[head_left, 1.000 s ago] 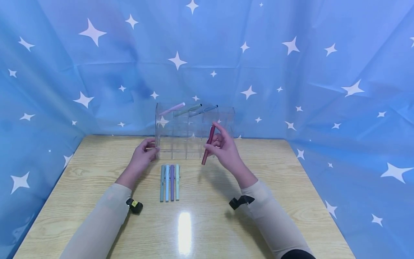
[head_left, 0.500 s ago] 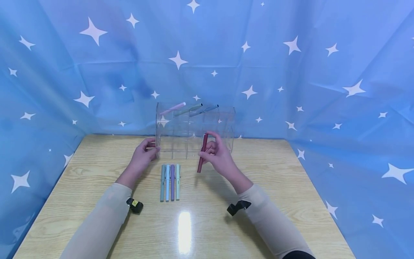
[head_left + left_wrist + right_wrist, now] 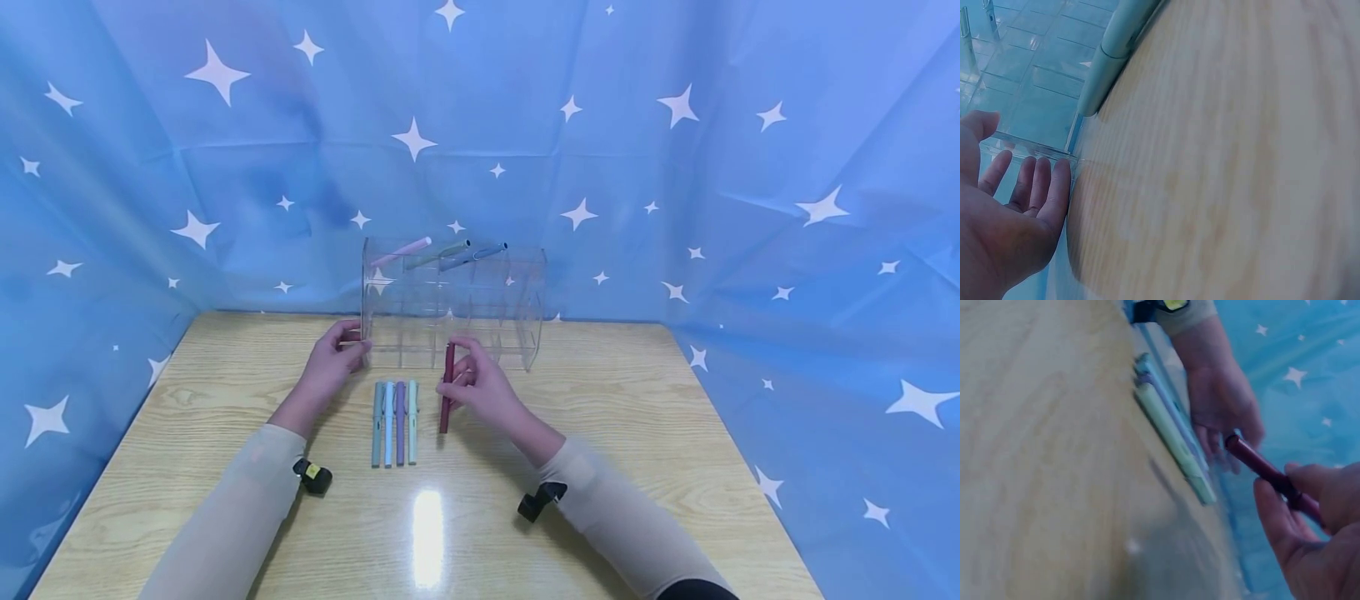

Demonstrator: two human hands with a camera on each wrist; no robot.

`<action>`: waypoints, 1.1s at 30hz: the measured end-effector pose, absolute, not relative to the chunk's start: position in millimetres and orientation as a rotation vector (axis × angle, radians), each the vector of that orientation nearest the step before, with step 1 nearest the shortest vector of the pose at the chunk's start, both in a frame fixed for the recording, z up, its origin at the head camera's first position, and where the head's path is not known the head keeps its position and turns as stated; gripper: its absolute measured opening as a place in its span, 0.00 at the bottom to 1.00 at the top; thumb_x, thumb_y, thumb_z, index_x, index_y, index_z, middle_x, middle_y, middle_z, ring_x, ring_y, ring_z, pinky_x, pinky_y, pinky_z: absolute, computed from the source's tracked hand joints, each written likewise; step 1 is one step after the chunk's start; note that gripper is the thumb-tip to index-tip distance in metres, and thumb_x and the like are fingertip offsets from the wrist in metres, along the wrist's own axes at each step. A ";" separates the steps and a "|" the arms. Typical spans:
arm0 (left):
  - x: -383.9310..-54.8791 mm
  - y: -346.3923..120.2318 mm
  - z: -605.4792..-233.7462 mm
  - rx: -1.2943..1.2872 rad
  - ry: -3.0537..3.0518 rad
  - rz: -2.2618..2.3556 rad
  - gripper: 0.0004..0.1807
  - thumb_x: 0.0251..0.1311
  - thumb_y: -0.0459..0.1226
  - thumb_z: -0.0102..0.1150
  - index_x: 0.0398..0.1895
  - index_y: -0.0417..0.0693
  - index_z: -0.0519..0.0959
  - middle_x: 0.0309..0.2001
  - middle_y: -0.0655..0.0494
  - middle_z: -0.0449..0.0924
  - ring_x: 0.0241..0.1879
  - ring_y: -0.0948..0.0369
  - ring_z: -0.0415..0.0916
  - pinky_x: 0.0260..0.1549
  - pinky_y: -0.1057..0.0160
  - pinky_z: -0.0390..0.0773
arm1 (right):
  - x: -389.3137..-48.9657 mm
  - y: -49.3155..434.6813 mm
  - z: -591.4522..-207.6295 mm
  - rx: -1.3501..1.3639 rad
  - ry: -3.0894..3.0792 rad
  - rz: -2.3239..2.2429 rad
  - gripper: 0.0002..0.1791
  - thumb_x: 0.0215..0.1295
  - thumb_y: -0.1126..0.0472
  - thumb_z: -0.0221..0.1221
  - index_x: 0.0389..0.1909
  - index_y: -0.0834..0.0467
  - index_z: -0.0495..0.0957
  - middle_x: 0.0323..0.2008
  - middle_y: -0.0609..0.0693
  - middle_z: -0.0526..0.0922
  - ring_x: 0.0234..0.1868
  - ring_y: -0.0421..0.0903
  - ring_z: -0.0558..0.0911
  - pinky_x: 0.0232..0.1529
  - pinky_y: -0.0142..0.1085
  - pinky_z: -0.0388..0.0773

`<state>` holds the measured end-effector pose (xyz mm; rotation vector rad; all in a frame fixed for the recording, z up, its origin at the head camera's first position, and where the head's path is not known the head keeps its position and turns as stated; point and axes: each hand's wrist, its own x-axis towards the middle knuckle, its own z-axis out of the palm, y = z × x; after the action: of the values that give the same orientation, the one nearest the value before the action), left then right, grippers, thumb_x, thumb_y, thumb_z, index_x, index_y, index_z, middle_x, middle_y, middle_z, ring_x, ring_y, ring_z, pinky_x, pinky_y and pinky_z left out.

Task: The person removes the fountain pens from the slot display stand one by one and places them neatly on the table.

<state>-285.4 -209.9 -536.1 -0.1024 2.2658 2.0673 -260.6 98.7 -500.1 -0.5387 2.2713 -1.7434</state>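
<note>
My right hand [image 3: 483,390] pinches a burgundy pen [image 3: 448,364] between thumb and fingers. The pen stands nearly upright in the head view, just right of the row of pens. The right wrist view shows one end of this burgundy pen [image 3: 1254,458] sticking out past the fingertips. At the clear acrylic pen rack [image 3: 456,302], my left hand [image 3: 330,360] touches the left side with relaxed fingers, its thumb at the front edge. In front of the rack lie a grey-green pen [image 3: 377,429], a light blue pen [image 3: 388,429], a purple pen [image 3: 401,429] and a mint pen [image 3: 412,429], side by side.
Up in the rack rest a pink pen [image 3: 401,252], a green pen [image 3: 437,255] and a blue pen [image 3: 474,257], all slanted. Behind the wooden table [image 3: 637,400] hangs a blue star-patterned cloth [image 3: 525,125]. Glare from a lamp shows near the table's front.
My right hand has carried the burgundy pen left and toward me, from before the rack's right part to beside the mint pen. The left hand has stayed at the rack's side.
</note>
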 end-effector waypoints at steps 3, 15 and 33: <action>-285.2 -209.3 -534.2 -0.105 2.253 2.064 0.32 0.84 0.38 0.57 0.85 0.43 0.63 0.72 0.40 0.68 0.65 0.52 0.73 0.67 0.45 0.82 | -257.0 93.7 -506.5 -0.518 2.250 -1.716 0.47 0.69 0.71 0.74 0.84 0.57 0.62 0.45 0.60 0.82 0.38 0.50 0.86 0.40 0.50 0.94; -281.5 -207.6 -533.4 -0.103 2.276 2.078 0.32 0.84 0.40 0.59 0.85 0.46 0.65 0.73 0.39 0.68 0.65 0.50 0.73 0.68 0.46 0.82 | -253.1 79.6 -526.9 -0.556 2.334 -1.526 0.47 0.67 0.66 0.78 0.82 0.62 0.64 0.39 0.53 0.87 0.37 0.47 0.87 0.40 0.37 0.90; -278.2 -202.1 -524.4 -0.045 2.312 2.172 0.31 0.80 0.29 0.60 0.82 0.39 0.67 0.77 0.38 0.69 0.75 0.43 0.70 0.67 0.53 0.82 | -251.5 65.0 -523.9 -0.456 2.351 -1.432 0.46 0.63 0.72 0.78 0.80 0.67 0.68 0.37 0.55 0.86 0.31 0.48 0.87 0.35 0.38 0.92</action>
<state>-278.2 -202.1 -524.4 -0.0451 2.3117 2.1716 -251.5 65.0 -523.9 -0.4560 2.3506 -1.4318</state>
